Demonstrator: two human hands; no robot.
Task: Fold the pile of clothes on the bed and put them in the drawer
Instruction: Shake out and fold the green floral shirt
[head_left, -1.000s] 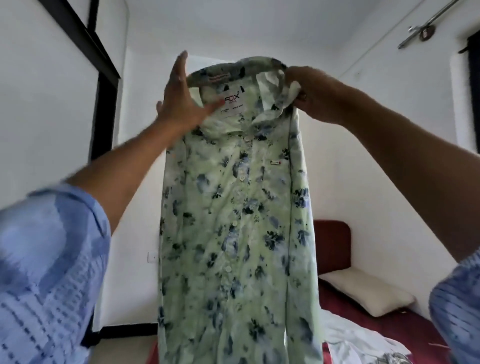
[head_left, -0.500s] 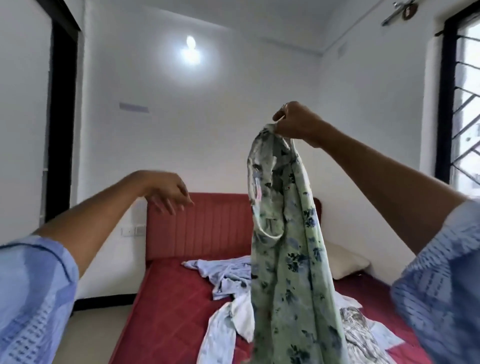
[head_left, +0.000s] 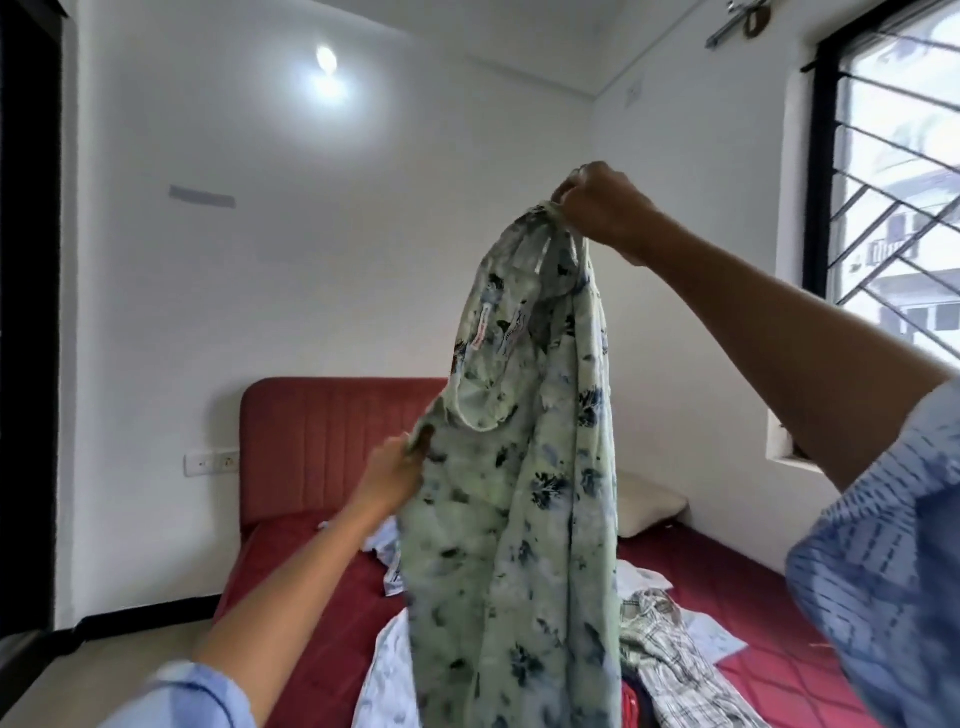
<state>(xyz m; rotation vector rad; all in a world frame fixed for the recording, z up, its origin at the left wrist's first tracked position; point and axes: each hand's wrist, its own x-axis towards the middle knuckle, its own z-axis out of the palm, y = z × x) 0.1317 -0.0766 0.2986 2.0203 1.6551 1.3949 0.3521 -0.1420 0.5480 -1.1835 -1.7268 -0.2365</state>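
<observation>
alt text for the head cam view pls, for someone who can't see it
A raised right hand grips a green floral shirt by its top, while the left hand holds its edge lower down, above a red bed strewn with clothes.

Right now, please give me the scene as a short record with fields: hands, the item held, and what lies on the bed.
right hand: raised, grips top of floral shirt
left hand: lower, pinches the shirt's left edge
shirt state: hanging, not folded
bed: red, holds unfolded clothes and a pillow
drawer: not in view
</observation>
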